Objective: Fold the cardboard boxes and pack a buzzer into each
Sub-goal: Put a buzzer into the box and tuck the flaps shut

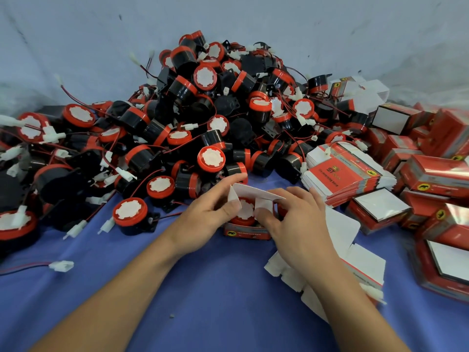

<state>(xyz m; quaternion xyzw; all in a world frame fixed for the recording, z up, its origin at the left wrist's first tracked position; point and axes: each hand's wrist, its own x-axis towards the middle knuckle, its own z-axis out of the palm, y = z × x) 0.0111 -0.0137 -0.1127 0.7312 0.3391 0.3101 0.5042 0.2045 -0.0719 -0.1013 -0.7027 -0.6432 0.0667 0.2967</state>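
A small red cardboard box stands on the blue cloth at the centre, its top open and its white flaps raised. Inside it sits a red and black buzzer. My left hand pinches the left side flap, with its fingers reaching over the back of the box. My right hand pinches the right side flap with thumb and fingers. The long white lid flap stands up behind the buzzer.
A big heap of loose buzzers with red wires fills the back and left. A stack of flat boxes lies right of centre. Packed boxes pile up at the right. Unfolded white blanks lie under my right forearm.
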